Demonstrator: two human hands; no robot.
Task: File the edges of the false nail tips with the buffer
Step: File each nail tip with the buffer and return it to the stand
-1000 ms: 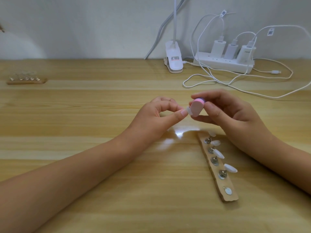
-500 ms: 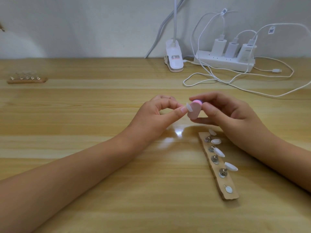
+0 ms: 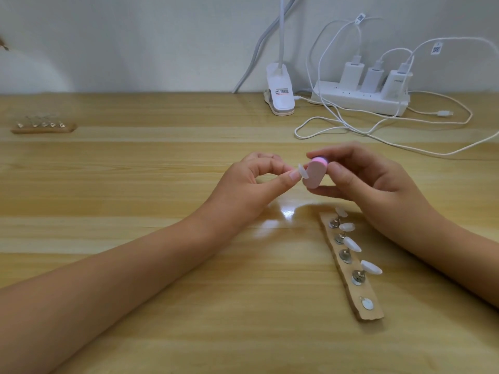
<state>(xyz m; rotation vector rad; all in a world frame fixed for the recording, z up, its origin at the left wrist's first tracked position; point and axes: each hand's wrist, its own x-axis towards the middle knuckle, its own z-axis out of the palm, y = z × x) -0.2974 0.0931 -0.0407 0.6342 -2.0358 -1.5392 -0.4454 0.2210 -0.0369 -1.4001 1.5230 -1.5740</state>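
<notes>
My left hand [image 3: 251, 182] pinches a small white false nail tip [image 3: 383, 171] between thumb and forefinger, above the wooden table [image 3: 135, 211]. My right hand [image 3: 372, 184] grips a short pink oval buffer [image 3: 396, 174] by its sides, and the buffer's face touches the tip's edge. Below my right hand lies a cardboard strip [image 3: 351, 268] with several metal stands, most of them carrying white nail tips such as one [image 3: 371, 266]. The stand nearest me [image 3: 367, 303] carries no tip.
A second strip of small stands [image 3: 43, 126] lies at the far left. At the back stand a white clip lamp base [image 3: 279, 95] and a power strip [image 3: 359, 99] with chargers. Loose white cables [image 3: 378, 130] trail across the back right of the table.
The buffer has slid slightly down and left along the nail tip. Both hands stay in nearly the same place.
</notes>
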